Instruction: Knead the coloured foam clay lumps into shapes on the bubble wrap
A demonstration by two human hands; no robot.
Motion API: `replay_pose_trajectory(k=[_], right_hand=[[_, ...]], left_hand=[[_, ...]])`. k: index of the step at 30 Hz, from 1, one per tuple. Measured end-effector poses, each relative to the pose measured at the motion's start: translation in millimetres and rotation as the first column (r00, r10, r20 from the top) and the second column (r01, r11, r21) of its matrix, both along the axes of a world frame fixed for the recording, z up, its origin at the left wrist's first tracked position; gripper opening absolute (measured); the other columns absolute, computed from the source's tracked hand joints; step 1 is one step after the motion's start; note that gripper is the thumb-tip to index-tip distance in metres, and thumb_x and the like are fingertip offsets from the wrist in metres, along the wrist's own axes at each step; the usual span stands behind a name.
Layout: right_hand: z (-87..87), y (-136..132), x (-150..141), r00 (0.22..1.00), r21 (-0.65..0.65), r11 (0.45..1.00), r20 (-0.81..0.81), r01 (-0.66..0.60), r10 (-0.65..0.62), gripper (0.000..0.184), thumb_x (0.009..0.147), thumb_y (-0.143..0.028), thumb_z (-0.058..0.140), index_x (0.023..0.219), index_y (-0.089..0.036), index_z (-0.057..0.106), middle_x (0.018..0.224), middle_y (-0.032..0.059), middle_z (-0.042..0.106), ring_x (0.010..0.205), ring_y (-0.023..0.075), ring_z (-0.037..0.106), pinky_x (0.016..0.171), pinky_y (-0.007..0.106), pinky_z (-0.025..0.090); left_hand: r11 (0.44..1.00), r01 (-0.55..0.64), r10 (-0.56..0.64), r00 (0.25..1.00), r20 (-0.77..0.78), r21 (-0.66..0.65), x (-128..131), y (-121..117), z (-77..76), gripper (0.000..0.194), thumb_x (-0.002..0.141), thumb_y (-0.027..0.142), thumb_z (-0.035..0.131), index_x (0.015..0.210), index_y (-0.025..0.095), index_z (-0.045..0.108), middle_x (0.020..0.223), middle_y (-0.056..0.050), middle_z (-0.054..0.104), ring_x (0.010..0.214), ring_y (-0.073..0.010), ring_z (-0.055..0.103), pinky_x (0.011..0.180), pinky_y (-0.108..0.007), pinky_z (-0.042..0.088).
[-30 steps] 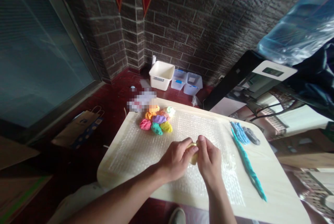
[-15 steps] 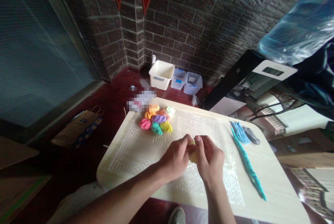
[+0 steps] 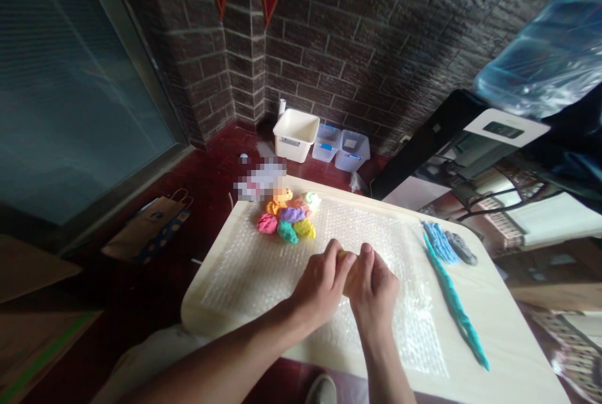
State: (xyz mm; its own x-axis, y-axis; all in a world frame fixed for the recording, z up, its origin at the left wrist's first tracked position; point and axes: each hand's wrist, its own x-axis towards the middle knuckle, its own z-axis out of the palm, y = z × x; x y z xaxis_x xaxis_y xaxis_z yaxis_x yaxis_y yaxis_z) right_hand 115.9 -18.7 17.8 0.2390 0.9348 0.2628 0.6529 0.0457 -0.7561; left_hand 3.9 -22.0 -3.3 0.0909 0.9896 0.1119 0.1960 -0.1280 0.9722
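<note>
Over the bubble wrap (image 3: 244, 278), my left hand (image 3: 322, 278) and my right hand (image 3: 376, 285) are pressed close together, fingers closed round a soft yellow lump (image 3: 347, 288) that looks like modelling clay. Most of it is hidden by my fingers and thumbs. Beyond my hands lies a cluster of coloured lumps, among them a pink lump (image 3: 267, 223), a green lump (image 3: 286, 232), a purple lump (image 3: 292, 214) and a yellow-green lump (image 3: 305, 229). To the right are a long teal roll (image 3: 456, 303), a blue ridged piece (image 3: 441, 243) and a grey piece (image 3: 461, 248).
The pale wooden table (image 3: 508, 335) has rounded corners. Behind it, a cream bin (image 3: 295, 140) and two clear boxes, one of them a clear box (image 3: 352, 153), stand by the brick wall. A paper bag (image 3: 145, 228) lies on the floor at left.
My thumbs and fingers have shifted on the yellow lump, and less of it shows between them. The whole view has moved slightly, so the table appears farther right.
</note>
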Motion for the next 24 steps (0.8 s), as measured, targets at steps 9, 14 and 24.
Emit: replay_pose_trajectory(k=[9, 14, 24], right_hand=[[6.9, -3.3, 3.1, 0.987, -0.072, 0.984, -0.021, -0.162, 0.161, 0.064, 0.109, -0.061, 0.036, 0.060, -0.022, 0.049, 0.046, -0.0020, 0.047, 0.042, 0.0119, 0.042, 0.047, 0.029, 0.025], [7.8, -4.5, -1.6, 0.988, 0.002, 0.989, 0.042, -0.146, 0.146, 0.062, 0.110, -0.058, 0.037, 0.061, -0.022, 0.048, 0.048, -0.0012, 0.049, 0.043, 0.0126, 0.042, 0.050, 0.029, 0.027], [5.4, -3.4, 0.0, 0.977, -0.052, 0.979, -0.092, -0.199, 0.194, 0.061, 0.108, -0.060, 0.044, 0.064, -0.020, 0.053, 0.051, -0.0021, 0.050, 0.047, 0.0121, 0.043, 0.048, 0.028, 0.027]], left_hand=[[1.000, -0.022, 0.023, 0.998, 0.053, -0.008, -8.6, 4.2, 10.7, 0.039, 0.110, 0.048, 0.038, 0.081, 0.023, 0.046, 0.066, 0.002, 0.053, 0.061, -0.0147, 0.055, 0.058, -0.027, 0.036], [0.990, -0.023, 0.027, 0.999, 0.027, -0.136, -9.4, 7.2, 6.5, 0.052, 0.110, 0.058, 0.032, 0.080, 0.022, 0.053, 0.067, -0.001, 0.060, 0.063, -0.0172, 0.058, 0.060, -0.030, 0.040], [0.996, -0.086, 0.085, 0.996, -0.033, -0.011, -8.3, 6.9, 4.9, 0.055, 0.109, 0.057, 0.033, 0.076, 0.021, 0.059, 0.069, -0.007, 0.065, 0.066, -0.0197, 0.061, 0.063, -0.032, 0.043]])
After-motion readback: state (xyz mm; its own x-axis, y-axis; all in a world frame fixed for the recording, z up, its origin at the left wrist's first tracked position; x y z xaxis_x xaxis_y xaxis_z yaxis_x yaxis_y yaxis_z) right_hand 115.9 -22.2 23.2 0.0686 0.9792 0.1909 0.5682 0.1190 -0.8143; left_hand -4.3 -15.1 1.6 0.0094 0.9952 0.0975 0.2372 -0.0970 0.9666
